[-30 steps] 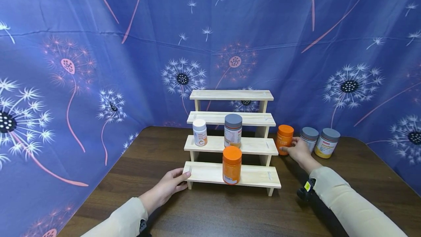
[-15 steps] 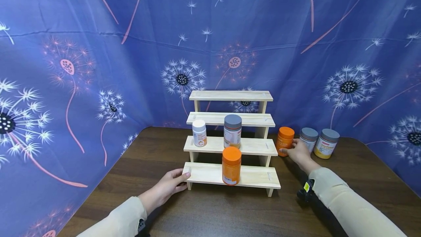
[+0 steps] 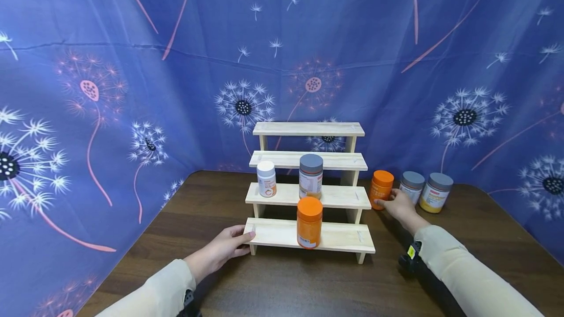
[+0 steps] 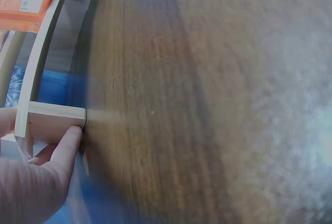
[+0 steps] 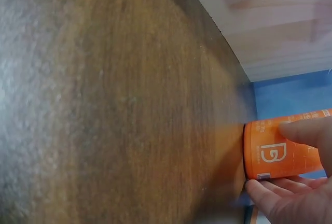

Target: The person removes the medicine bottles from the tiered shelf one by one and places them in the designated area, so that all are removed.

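Observation:
My left hand [image 3: 222,251] grips the left end of the lowest step of a pale wooden stepped shelf [image 3: 273,231]. In the left wrist view, its fingers lie against the shelf's short leg [image 4: 57,115]. At the shelf's right side, my right hand [image 3: 402,208] holds an upright orange jar [image 3: 380,190] standing on the table. The right wrist view shows the thumb on one side of this orange jar [image 5: 272,149] and the fingers on the other. A second orange jar [image 3: 309,229] stands on the lowest step. On the step above are a white bottle [image 3: 267,182] and a grey-lidded jar [image 3: 311,180].
Two more grey-lidded jars stand at the right, one jar [image 3: 412,186] partly behind my right hand and the other jar [image 3: 435,193] beyond it. Under everything is a dark wooden table [image 3: 299,287]. A blue dandelion-print cloth [image 3: 194,87] hangs behind and along the left.

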A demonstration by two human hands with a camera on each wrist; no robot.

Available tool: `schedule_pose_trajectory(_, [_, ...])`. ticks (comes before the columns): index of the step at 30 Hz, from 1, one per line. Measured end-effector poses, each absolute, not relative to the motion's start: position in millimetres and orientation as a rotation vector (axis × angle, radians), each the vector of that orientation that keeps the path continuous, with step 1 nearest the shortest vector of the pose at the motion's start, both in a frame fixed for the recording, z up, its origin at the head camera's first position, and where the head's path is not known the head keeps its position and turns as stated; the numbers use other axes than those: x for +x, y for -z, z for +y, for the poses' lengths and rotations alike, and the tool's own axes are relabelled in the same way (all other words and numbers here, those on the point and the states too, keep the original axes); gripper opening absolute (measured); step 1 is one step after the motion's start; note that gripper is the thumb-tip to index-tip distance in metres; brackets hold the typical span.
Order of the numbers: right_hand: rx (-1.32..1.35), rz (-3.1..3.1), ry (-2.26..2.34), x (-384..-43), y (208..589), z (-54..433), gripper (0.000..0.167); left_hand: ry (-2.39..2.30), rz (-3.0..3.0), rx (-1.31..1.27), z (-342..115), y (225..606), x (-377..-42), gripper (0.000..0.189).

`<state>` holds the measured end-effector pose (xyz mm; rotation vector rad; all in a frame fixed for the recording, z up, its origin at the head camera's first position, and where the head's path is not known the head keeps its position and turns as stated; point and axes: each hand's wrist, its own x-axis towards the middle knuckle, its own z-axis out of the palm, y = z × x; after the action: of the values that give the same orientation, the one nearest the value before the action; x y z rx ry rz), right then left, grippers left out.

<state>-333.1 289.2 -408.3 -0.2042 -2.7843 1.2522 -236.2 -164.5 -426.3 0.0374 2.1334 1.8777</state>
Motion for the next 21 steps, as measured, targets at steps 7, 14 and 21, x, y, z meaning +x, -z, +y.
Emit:
schedule_pose_trajectory(7, [-0.181, -2.821, -1.247, -331, 406, 291, 0.062, -1.873, 2.133, 0.058, -165, 424, -235, 0.061])
schedule_pose_trajectory(14, [-0.183, -2.793, -1.316, -327, 409, 295, 0.062, -1.87, 2.129, 0.064, -164, 423, -236, 0.062])
schedule_pose_trajectory(21, [-0.18, -2.815, -1.37, -317, 404, 301, 0.069, -1.901, 2.123, 0.073, -165, 426, -236, 0.06])
